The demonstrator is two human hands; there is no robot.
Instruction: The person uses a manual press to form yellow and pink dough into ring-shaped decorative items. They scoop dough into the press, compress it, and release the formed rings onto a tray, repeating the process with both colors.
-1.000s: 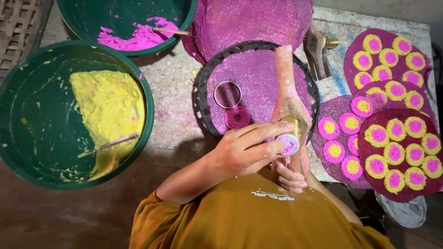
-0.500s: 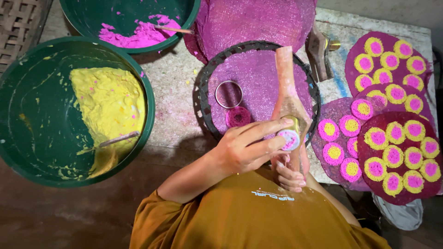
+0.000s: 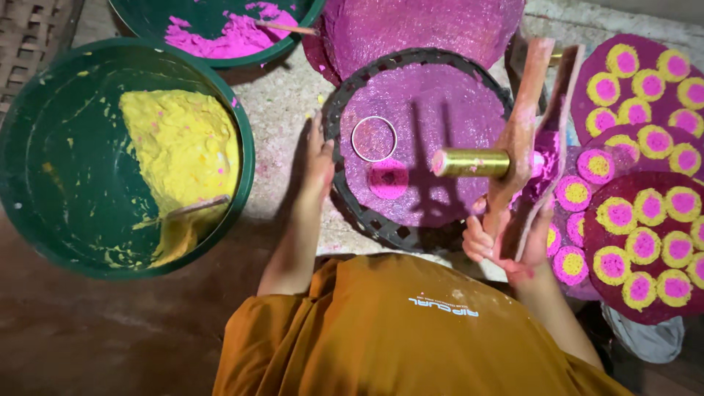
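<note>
Press tool held upright over the work tray; no packages, labels or signs in view.

The right hand point(image 3: 506, 246) was closed around the hinged wooden press with a brass barrel point(image 3: 513, 158), upright at the right edge of the round black lattice tray point(image 3: 345, 194). The left hand point(image 3: 319, 158) lay flat and open on the tray's left rim, probably steadying it. A small metal ring point(image 3: 374, 138) and pink disc point(image 3: 389, 178) lay on the tray's pink mat point(image 3: 440, 110). A green basin of yellow paste point(image 3: 110, 158) stood left; finished pink-and-yellow discs point(image 3: 645, 198) lay right.
</note>
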